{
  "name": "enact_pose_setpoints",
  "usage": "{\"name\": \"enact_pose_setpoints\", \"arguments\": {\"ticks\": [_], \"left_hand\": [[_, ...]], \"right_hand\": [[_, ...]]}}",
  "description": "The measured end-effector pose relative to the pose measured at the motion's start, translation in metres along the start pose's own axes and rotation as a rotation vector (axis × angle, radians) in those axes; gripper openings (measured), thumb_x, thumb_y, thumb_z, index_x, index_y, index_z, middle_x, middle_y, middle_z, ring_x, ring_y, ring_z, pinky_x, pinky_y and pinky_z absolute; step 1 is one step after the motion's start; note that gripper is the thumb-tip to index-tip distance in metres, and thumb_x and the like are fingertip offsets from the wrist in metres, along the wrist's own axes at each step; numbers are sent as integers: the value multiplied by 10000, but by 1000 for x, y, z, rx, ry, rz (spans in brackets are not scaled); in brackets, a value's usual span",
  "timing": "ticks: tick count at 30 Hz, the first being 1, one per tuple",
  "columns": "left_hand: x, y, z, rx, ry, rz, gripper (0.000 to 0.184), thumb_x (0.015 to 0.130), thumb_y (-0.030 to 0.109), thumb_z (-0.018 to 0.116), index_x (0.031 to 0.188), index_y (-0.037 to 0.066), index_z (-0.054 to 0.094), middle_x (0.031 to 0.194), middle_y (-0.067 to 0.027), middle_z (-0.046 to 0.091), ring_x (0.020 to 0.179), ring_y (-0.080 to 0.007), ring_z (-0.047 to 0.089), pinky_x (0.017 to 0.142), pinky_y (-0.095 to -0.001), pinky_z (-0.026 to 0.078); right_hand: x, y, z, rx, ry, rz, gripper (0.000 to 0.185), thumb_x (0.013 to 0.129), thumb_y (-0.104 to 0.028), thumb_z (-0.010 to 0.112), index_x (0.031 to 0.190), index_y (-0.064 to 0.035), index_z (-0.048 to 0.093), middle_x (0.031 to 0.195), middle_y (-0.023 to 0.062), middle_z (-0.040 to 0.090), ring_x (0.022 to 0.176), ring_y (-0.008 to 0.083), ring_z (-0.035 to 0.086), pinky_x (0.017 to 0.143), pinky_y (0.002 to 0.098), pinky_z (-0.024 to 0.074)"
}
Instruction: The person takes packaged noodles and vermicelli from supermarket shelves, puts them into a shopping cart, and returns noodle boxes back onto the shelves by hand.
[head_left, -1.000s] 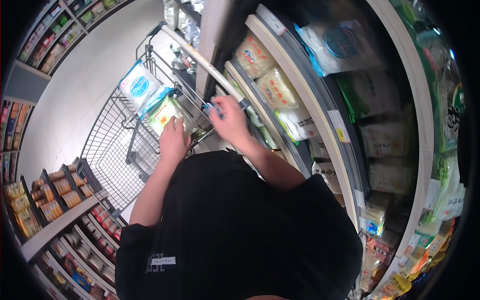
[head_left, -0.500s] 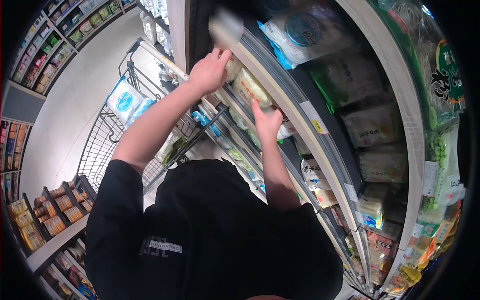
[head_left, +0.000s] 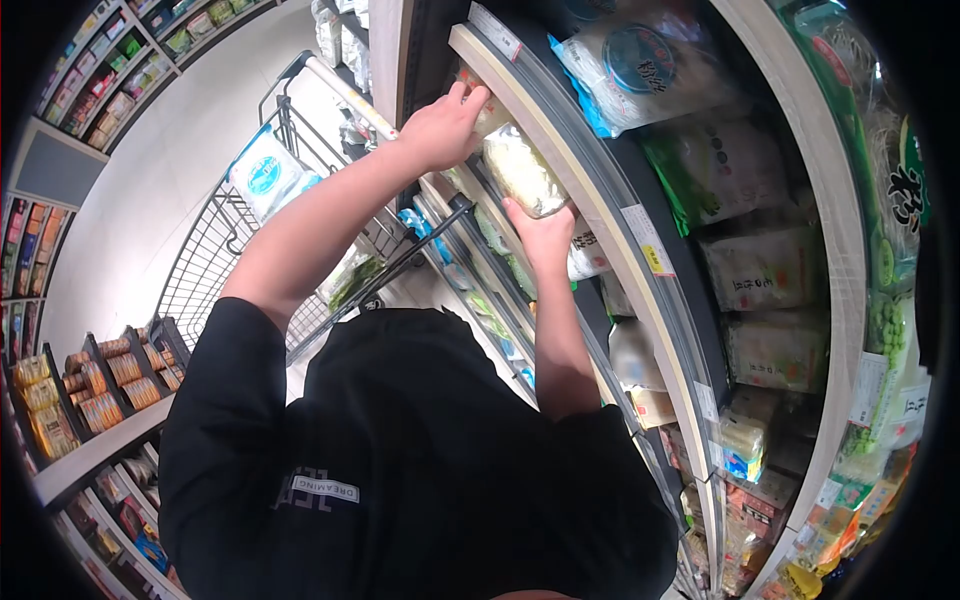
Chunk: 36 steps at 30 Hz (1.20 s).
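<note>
My right hand [head_left: 546,238] grips the near end of a clear bag of pale dried noodles [head_left: 522,170], with the thumb along its side. The bag is tilted at the front of a middle shelf, and light glints off its film. Just beyond it, my left hand [head_left: 445,130] has its fingers bent over the end of another pale pack [head_left: 490,118] that shows some red. What its fingertips hold is partly hidden by the hand and the shelf edge.
A wire shopping cart [head_left: 215,240] stands at my left, with a white and blue bag [head_left: 268,175] in it. Its handle [head_left: 350,97] is close to my left forearm. The upper shelf edge [head_left: 600,190] overhangs my hands. Bagged noodles [head_left: 755,270] fill the shelf at right.
My right hand has closed round the noodle bag and the bag has turned, its film now catching the light. My left hand has shifted slightly right along the shelf. The view has moved a little.
</note>
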<state>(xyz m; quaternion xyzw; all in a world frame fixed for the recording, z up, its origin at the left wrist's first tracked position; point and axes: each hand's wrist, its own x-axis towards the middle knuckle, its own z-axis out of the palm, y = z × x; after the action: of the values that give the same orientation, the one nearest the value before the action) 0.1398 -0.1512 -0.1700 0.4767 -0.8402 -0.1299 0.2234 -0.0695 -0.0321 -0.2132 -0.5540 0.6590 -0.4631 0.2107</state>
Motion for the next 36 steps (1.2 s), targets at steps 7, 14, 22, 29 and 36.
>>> {"name": "enact_pose_setpoints", "arguments": {"ticks": [7,14,22,29,36], "left_hand": [[1,-7,1,52,-25,14,607,846,6,628,1391,112,381,1265,-211,528,1143,-394,644,899,-495,563],[-4,-17,1,21,-3,51,649,858,-12,602,1450,151,393,1320,-171,525,1204,-379,621,944,-470,549],[-46,-33,29,67,-78,144,689,815,96,725,1455,109,470,1429,-171,495,1310,-373,509,1061,-456,483],[-82,-9,44,-339,-25,201,778,798,195,811,1482,56,467,1491,-203,487,1394,-387,454,1160,-443,403],[-151,19,-24,-735,22,12,700,844,193,816,1457,41,514,1487,-198,519,1375,-342,511,1161,-409,395]], "right_hand": [[-18,13,9,-105,87,-181,950,658,-174,961,1432,25,447,1327,230,589,1212,363,593,1051,451,464],[-25,8,0,-154,125,-544,1011,617,-122,955,1463,-3,415,1433,221,530,1296,394,540,1109,474,436],[-23,7,-12,-127,105,-759,996,642,-148,950,1466,3,412,1457,231,531,1330,422,531,1133,491,429],[-31,-10,-18,-94,81,-837,1001,634,-196,957,1458,-15,420,1456,225,546,1341,468,525,1115,542,433],[-43,-87,-32,-6,-30,-916,1034,664,-356,964,1458,12,415,1437,247,553,1334,442,540,1050,546,427]]}}
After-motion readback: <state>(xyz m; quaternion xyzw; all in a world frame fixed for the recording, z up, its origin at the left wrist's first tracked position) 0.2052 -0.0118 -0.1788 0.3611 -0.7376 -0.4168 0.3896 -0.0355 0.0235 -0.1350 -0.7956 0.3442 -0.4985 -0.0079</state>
